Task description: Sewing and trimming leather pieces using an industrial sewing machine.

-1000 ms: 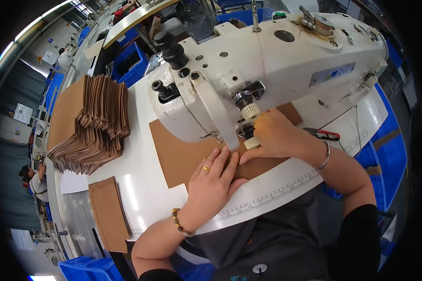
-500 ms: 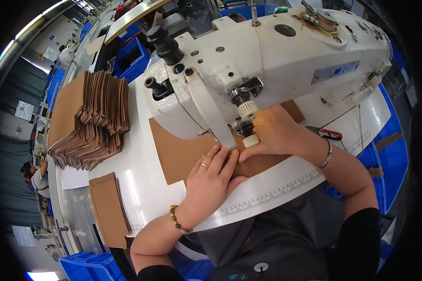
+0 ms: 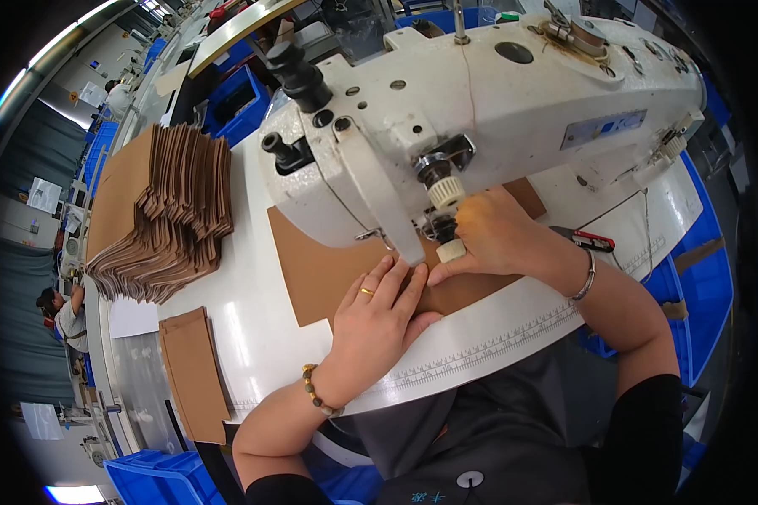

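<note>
A flat brown panel lies under the head of a white sewing machine. My left hand rests on the panel's near part, palm down, fingers stretched toward the needle area and thumb out to the side. Close by on the right, my right hand is beside the machine's cream tension knobs. Its thumb points left along the panel, while its other fingers bend out of sight behind the knobs. The needle and the stitching spot are hidden by the machine head and my fingers.
A tall stack of brown panels stands on the left of the white table. Nearer, another brown piece lies at the edge. A red-and-black cutter is by my right wrist. Blue bins flank the table.
The panel has slid very slightly away from me, and my left hand has moved with it. My right hand has barely shifted.
</note>
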`<action>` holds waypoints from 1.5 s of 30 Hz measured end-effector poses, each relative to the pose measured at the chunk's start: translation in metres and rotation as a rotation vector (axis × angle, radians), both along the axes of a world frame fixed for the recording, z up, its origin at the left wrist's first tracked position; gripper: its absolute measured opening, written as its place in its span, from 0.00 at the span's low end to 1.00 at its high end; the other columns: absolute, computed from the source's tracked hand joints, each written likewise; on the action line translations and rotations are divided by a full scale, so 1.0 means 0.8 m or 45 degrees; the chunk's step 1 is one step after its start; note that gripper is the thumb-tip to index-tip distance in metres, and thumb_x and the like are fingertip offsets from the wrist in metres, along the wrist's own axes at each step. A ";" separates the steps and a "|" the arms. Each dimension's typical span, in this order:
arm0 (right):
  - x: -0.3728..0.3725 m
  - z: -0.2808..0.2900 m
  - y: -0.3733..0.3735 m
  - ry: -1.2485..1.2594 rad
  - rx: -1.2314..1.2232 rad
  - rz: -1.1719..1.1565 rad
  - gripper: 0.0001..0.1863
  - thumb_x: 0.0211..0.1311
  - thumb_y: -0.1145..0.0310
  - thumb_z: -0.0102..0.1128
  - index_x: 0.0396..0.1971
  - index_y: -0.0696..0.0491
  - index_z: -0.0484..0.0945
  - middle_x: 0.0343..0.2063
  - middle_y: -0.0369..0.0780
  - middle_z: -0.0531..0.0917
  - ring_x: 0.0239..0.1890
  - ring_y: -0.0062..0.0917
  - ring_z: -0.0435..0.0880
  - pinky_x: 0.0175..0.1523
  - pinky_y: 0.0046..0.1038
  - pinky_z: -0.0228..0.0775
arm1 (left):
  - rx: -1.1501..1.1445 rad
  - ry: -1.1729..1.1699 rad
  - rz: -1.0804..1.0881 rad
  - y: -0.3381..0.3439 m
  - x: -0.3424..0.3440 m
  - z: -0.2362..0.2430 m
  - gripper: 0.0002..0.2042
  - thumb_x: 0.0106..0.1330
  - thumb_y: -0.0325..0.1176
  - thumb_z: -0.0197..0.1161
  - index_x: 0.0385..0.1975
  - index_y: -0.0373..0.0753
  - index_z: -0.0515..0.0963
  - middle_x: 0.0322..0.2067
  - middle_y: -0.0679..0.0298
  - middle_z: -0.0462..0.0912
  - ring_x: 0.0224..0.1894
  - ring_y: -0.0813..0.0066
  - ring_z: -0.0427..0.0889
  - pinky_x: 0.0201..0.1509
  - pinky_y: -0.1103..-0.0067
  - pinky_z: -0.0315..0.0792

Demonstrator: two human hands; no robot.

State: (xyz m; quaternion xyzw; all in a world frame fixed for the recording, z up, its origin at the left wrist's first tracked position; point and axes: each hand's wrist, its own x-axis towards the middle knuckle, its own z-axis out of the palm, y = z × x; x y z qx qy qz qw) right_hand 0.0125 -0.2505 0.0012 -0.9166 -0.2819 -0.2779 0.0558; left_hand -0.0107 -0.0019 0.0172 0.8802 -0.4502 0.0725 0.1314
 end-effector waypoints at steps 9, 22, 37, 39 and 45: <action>0.002 0.000 0.001 -0.045 -0.024 -0.027 0.48 0.43 0.18 0.59 0.08 0.58 0.78 0.14 0.46 0.78 0.22 0.44 0.81 0.33 0.39 0.69 | -0.006 -0.010 0.002 0.000 0.003 -0.002 0.30 0.61 0.46 0.72 0.61 0.38 0.78 0.59 0.54 0.78 0.63 0.53 0.76 0.65 0.64 0.72; 0.004 0.000 0.000 -0.056 -0.037 -0.036 0.48 0.45 0.18 0.58 0.11 0.58 0.79 0.16 0.47 0.81 0.25 0.45 0.83 0.35 0.40 0.73 | -0.014 0.003 0.000 -0.001 0.006 -0.001 0.29 0.61 0.45 0.71 0.59 0.37 0.78 0.60 0.53 0.78 0.64 0.52 0.76 0.67 0.62 0.69; 0.002 -0.004 0.002 -0.026 -0.040 -0.075 0.47 0.45 0.20 0.61 0.23 0.59 0.85 0.24 0.50 0.85 0.33 0.47 0.85 0.43 0.42 0.75 | 0.013 -0.023 0.014 0.001 0.008 -0.004 0.29 0.61 0.47 0.70 0.59 0.37 0.78 0.63 0.54 0.76 0.64 0.54 0.76 0.67 0.62 0.68; 0.002 -0.004 0.002 -0.037 -0.048 -0.083 0.48 0.44 0.20 0.61 0.23 0.61 0.85 0.25 0.50 0.85 0.34 0.47 0.85 0.45 0.42 0.75 | 0.015 -0.029 0.013 0.001 0.008 -0.005 0.29 0.61 0.47 0.70 0.59 0.37 0.78 0.63 0.54 0.76 0.64 0.54 0.76 0.67 0.62 0.68; 0.002 0.001 0.001 0.376 -0.017 -0.121 0.46 0.49 0.22 0.59 0.39 0.58 0.83 0.40 0.49 0.83 0.51 0.46 0.76 0.60 0.47 0.60 | 0.008 -0.036 0.012 0.000 0.011 -0.005 0.29 0.60 0.46 0.70 0.60 0.37 0.78 0.63 0.55 0.76 0.63 0.56 0.76 0.65 0.64 0.69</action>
